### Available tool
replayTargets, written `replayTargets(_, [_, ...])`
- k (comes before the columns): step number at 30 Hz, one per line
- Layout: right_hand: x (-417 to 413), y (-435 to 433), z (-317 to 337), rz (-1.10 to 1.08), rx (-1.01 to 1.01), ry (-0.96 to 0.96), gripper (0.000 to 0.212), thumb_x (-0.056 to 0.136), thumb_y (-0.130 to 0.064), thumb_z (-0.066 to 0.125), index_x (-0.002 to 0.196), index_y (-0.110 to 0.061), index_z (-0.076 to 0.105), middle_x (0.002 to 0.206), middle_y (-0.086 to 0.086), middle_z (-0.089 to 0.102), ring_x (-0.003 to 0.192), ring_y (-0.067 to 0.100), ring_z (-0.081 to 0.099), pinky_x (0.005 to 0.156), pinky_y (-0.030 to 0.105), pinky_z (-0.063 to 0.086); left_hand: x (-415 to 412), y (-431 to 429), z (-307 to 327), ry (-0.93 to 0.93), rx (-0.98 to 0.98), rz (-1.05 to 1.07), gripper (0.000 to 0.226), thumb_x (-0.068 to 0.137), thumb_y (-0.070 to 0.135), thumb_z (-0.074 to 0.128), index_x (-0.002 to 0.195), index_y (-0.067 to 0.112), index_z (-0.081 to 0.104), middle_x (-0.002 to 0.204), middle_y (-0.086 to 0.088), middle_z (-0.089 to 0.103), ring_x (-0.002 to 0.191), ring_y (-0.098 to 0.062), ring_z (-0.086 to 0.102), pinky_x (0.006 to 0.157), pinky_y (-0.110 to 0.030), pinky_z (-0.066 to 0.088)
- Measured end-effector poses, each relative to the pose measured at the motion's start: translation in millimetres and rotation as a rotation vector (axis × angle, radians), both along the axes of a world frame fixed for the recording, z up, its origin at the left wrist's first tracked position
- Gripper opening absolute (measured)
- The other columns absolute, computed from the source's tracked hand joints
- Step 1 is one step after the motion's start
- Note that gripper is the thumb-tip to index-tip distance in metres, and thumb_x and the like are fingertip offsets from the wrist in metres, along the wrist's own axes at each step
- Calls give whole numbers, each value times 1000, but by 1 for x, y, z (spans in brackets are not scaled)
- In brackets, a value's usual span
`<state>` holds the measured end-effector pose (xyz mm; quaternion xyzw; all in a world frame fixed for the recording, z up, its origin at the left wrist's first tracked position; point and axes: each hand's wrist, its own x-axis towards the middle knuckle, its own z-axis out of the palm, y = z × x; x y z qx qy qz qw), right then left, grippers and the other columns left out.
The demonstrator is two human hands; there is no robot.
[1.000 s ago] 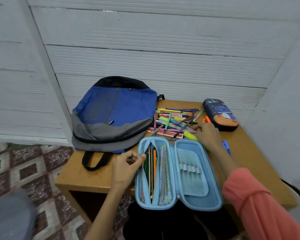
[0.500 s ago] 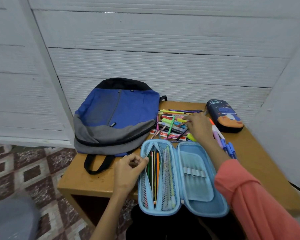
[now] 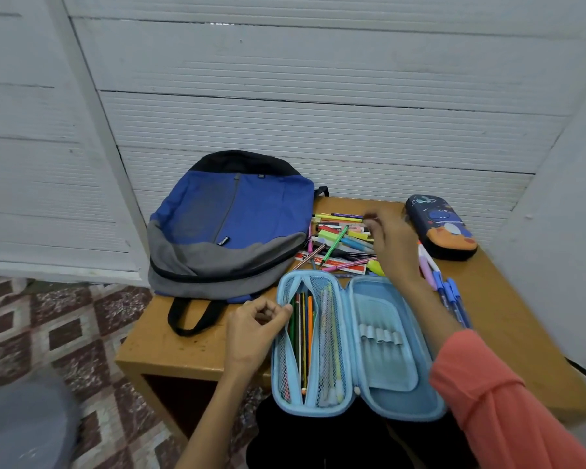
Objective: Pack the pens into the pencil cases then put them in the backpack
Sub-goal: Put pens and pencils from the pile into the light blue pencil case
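At the worktop's (image 3: 183,343) near edge, left hand (image 3: 251,333) pinches open the pencil case (image 3: 386,319) pocket for loading; right hand's (image 3: 393,242) grasp among pens (image 3: 339,238) cannot be told.

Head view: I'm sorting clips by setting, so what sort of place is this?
Likely a corner of a home: a small wooden table against white ribbed wall panels, with maroon patterned floor tiles beside it.

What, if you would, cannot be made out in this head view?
All in the head view:
Right hand: fingertips motion-blurred over the pens; grip unclear.
Left hand: its curled fingers hide whether it pinches the blue case by its mesh.
Dark case: closed, contents hidden.
Grey object: blurred, cut off by the lower-left edge.
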<state>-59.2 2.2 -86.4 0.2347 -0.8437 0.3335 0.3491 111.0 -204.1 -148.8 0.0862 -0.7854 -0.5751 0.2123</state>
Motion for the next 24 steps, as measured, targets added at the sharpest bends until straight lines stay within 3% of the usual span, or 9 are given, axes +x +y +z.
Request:
replayTargets(3, [13, -7, 19, 39, -389, -65, 14, 98, -19, 53, 110, -13, 59, 92, 5, 67, 78, 21, 63, 69, 35, 51, -1, -1, -2, 13, -2, 15, 25, 81, 23, 74, 59, 18, 63, 58, 2, 61, 59, -7, 55, 61, -23, 46])
replayTargets(5, [22, -13, 27, 102, -575, -142, 18, 98, -18, 54, 116, -20, 54, 88, 5, 66, 71, 21, 65, 65, 42, 56, -2, -1, -2, 11, 0, 17, 26, 81, 24, 74, 59, 17, 63, 58, 1, 62, 59, -8, 55, 62, -26, 47])
replayTargets(8, [38, -22, 29, 186, -672, -299, 30, 96, -7, 56, 124, -14, 50, 81, 7, 64, 60, 16, 63, 55, 31, 57, -1, 0, -2, 11, 16, 11, 27, 81, 23, 74, 57, 19, 62, 56, 5, 60, 57, -6, 54, 60, -25, 45])
replayTargets(12, [57, -35, 18, 267, -651, -635, 31, 93, -3, 58, 123, -5, 54, 73, 14, 63, 52, 17, 61, 50, 32, 57, 0, 0, -1, 3, 35, -1, 26, 82, 23, 74, 59, 15, 64, 58, 1, 62, 59, -8, 56, 62, -27, 47])
replayTargets(18, [82, -55, -4, 298, -514, -973, 27, 93, -3, 59, 120, -2, 55, 67, 15, 61, 46, 19, 60, 48, 32, 57, -2, -2, -4, 8, 12, 18, 26, 81, 27, 75, 60, 17, 65, 61, -2, 65, 60, -15, 59, 65, -40, 51])
replayTargets(22, [91, -61, -11, 373, -387, -1092, 38, 91, -3, 62, 128, 0, 53, 82, 23, 64, 48, 17, 62, 50, 29, 58, -2, -1, -4, 21, -4, 22, 26, 81, 26, 75, 58, 21, 64, 59, 1, 64, 58, -10, 58, 63, -35, 49])
replayTargets(24, [92, -61, -11, 370, -315, -1094, 45, 91, -2, 61, 135, 0, 49, 77, 19, 65, 47, 15, 63, 51, 25, 57, -3, -2, -5, 25, -20, 28, 26, 80, 28, 75, 57, 23, 63, 59, 4, 63, 59, -10, 57, 63, -34, 49])
